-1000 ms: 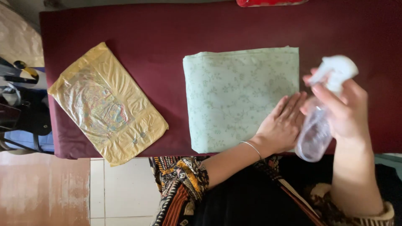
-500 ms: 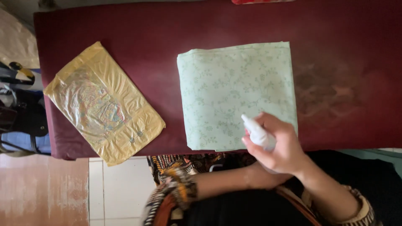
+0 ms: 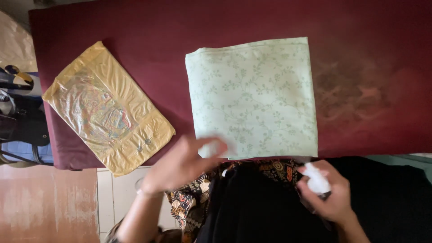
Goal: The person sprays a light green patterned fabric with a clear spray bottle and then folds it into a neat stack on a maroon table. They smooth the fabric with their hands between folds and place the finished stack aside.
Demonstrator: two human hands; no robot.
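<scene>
Pale green cloth: a folded square of soft cotton-looking fabric with a leafy vine print (image 3: 252,96), lying flat on the maroon padded table (image 3: 135,27). This is my landmark for everything else.
Right hand: the right hand (image 3: 330,198) sits just below the cloth's lower right corner, off the table edge, fingers wrapped shut around a small clear plastic spray bottle with a white top (image 3: 316,179).
Left hand: the left hand (image 3: 182,164) is blurred, hovering at the cloth's lower left corner with fingers spread and nothing in it. Can't tell if it actually touches the fabric.
Handling, bottle: looks light and a bit slick, so I'd say gripping round the body with a finger on the white head is the way to go.
Handling, cloth: limp and light I reckon, best taken by a corner or folded edge.
Containers: the bottle's contents are hidden by the hand. Left of the cloth, well apart, lies a flat yellow plastic bag (image 3: 105,110) with something printed and colourful inside, can't say what.
Table surface: right of the cloth there's a darker mottled patch (image 3: 351,90) on the maroon cover.
</scene>
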